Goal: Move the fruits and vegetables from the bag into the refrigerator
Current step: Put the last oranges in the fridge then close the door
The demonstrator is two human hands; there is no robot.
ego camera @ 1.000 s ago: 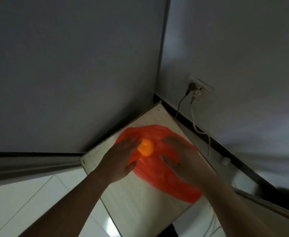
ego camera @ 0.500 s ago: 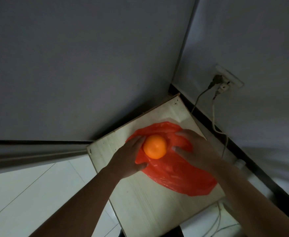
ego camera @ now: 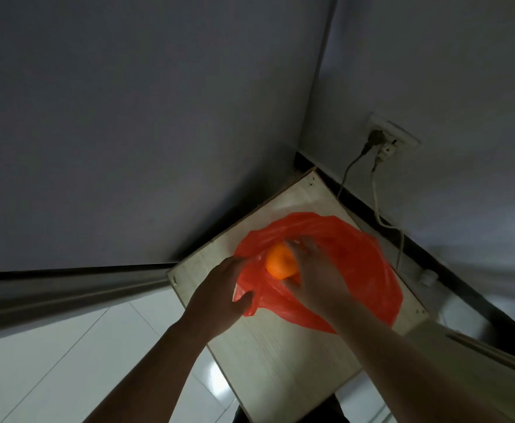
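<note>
You have a pale wood tabletop (ego camera: 283, 358) set in the corner where two grey walls (ego camera: 134, 117) meet. On the right wall sits a white socket (ego camera: 395, 137) with a dark plug (ego camera: 374, 138) and a white plug (ego camera: 386, 150) in it; a dark cord (ego camera: 346, 175) and a white cord (ego camera: 376, 203) hang down from them past a black skirting (ego camera: 357, 203). Below left you see glossy white floor tiles (ego camera: 55, 361)

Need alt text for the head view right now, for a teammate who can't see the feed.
The right hand closes over an orange fruit at the mouth of a red plastic bag, while the left hand pinches the bag's edge. The bag lies on a pale wooden tabletop in a dim room corner, near a wall socket.
</note>
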